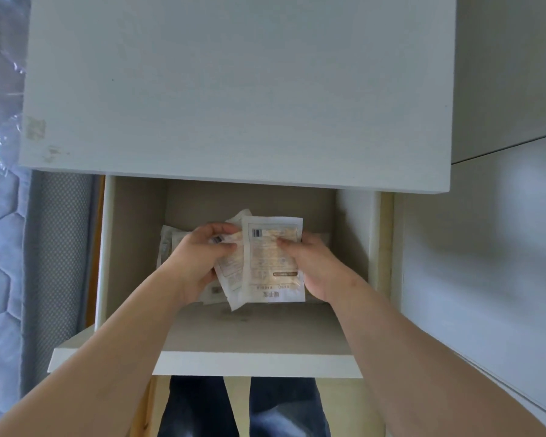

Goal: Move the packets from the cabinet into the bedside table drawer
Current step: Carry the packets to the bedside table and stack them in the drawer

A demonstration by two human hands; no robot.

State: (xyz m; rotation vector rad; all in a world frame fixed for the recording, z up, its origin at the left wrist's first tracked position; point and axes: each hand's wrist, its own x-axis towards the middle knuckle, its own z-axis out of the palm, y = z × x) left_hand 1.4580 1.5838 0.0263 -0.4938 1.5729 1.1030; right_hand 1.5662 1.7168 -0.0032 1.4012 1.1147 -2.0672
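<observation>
Both hands were down inside the open drawer (pixel 259 362) of the bedside table, so this looked like the drop-off step. The left hand (pixel 196 263) had fingers and thumb curled round the second packet (pixel 229 274). The right hand (pixel 317 266) pinched the front packet (pixel 270 263), thumb pressed on its printed face. The two packets overlapped, held upright just above the drawer floor. More loose packets (pixel 168 239) lay flat in the drawer behind the left hand.

Next move, by my read: lower both, let the fingers loosen, then draw the hands out without dragging the loose ones along.

Hard to call: the tabletop (pixel 234 89) hid the back of the drawer, and the hands covered part of the pile, so no count was possible. The print was too blurred to read fully. Whether the white panels (pixel 486 263) on the right belonged to the cabinet, I couldn't tell.
</observation>
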